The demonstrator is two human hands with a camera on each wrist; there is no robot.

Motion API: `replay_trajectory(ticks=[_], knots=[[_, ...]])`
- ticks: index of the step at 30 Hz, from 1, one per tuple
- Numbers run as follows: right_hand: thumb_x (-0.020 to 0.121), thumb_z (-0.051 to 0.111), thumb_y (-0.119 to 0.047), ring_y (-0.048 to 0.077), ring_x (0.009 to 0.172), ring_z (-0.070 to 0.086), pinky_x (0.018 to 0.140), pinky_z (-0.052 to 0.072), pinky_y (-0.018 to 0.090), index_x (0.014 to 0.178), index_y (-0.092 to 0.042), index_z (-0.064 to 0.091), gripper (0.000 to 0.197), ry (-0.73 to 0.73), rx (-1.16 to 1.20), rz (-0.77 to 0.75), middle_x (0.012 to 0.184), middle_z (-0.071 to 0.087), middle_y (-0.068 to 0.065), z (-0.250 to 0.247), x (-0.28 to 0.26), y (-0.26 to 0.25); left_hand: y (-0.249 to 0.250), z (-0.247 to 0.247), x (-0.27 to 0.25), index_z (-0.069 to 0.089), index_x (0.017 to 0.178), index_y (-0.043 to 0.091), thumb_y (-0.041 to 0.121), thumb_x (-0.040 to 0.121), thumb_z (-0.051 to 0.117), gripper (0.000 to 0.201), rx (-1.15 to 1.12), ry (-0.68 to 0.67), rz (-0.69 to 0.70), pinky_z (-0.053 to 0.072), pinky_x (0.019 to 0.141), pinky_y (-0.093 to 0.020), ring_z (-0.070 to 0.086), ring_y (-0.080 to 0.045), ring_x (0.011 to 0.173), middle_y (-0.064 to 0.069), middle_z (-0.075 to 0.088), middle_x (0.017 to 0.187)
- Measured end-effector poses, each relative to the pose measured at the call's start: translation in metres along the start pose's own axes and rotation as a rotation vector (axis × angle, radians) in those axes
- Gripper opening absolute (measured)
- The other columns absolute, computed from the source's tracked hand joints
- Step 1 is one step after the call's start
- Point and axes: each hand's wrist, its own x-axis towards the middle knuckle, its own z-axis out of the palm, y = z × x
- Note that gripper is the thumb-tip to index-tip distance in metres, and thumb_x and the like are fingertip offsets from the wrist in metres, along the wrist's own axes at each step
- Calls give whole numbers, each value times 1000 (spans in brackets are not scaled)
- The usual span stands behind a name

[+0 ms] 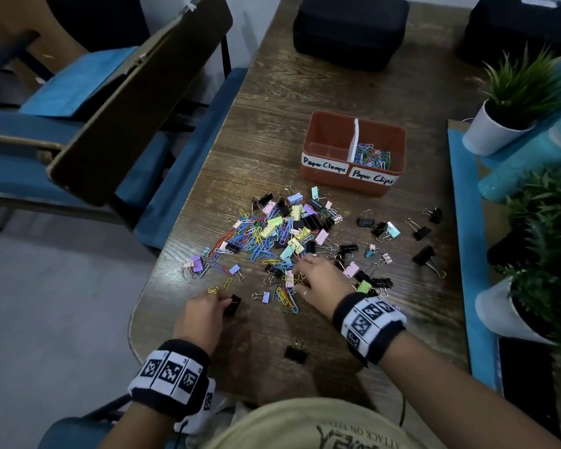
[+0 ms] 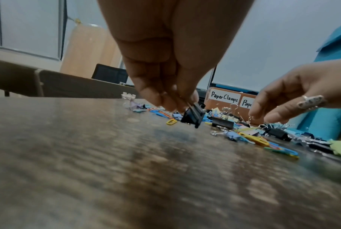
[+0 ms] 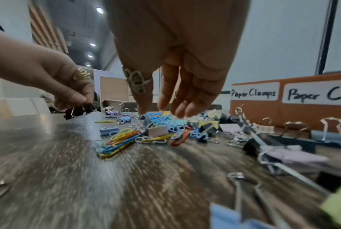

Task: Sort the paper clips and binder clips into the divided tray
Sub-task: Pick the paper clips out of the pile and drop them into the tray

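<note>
A black binder clip (image 2: pixel 193 116) is pinched just above the worktop (image 1: pixel 272 102) by the left hand (image 1: pixel 204 314), seemingly bound for the tray's (image 1: pixel 318 176) bare "Paper Clamps" side, while the right hand (image 1: pixel 321 280), loosely spread and holding nothing, hovers over the mixed pile (image 1: pixel 279 234).

A dark wooden table (image 1: pixel 272 92) carries a heap of clips (image 1: pixel 282 234), an orange tray (image 1: pixel 318 131), two black cases (image 1: pixel 350 27) and potted plants (image 1: pixel 496 124).
</note>
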Motion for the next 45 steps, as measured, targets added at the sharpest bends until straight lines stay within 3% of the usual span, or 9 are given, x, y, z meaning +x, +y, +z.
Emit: replay_trajectory(ticks=[8,13,18,24,28,32,35,40,45], knots=[[90,58,-25,25,104,58,87,51,36,109,-16,59,22,-35,-54,28,116,59,7,11,7,1,18,-5,-4,66,106,14,29,87,58,25,201,-55,37,47,93,-37,43,-20,121,-1,46,127],[89,58,-18,21,90,62,84,52,33,93,-12,66,11,16,53,35,96,67,6,16,4,4,68,10,23,63,115,11,30,91,54,32,71,-72,240,43,102,-39,47,-21,118,-5,44,130],[81,64,-9,21,79,61,76,52,31,82,-11,70,6,161,148,40,84,68,6,19,-8,14,80,17,44,59,119,4,23,96,47,32,251,-256,146,46,98,-41,54,-27,114,-10,42,133],[87,62,-28,18,114,50,100,40,32,123,-16,58,38,-140,40,-41,122,55,3,18,-27,11,39,18,34,65,112,5,19,94,50,28,118,-137,93,45,96,-36,61,-26,104,-9,50,127],[89,58,-9,18,118,47,105,37,31,127,-17,53,39,16,76,-58,127,53,0,13,-11,8,24,17,25,70,98,-3,11,88,60,20,11,-50,74,46,91,-33,62,-31,99,-15,59,116],[85,53,5,17,130,35,109,32,34,138,-24,42,61,-83,-76,-121,145,39,-8,10,10,6,30,9,15,71,82,-8,-8,78,66,6,-127,68,118,47,76,-19,69,-27,81,-17,70,92],[86,57,-1,17,126,38,105,36,37,133,-23,48,53,-100,-150,-177,140,46,-7,10,19,8,35,-2,9,71,84,-8,-18,75,61,17,-240,146,116,40,68,4,59,-8,70,-11,68,84],[87,59,-9,17,122,39,103,37,35,130,-20,50,46,-108,-196,-203,134,47,-2,12,18,6,31,-8,4,72,88,-3,-22,71,64,27,-316,193,229,36,74,11,59,-6,73,-11,69,84],[84,64,-15,20,120,37,102,37,38,121,-18,54,38,-104,-197,-153,125,46,1,11,20,6,24,-7,7,73,86,1,-18,72,66,25,-263,318,276,40,79,-3,65,-13,73,-14,71,84]])
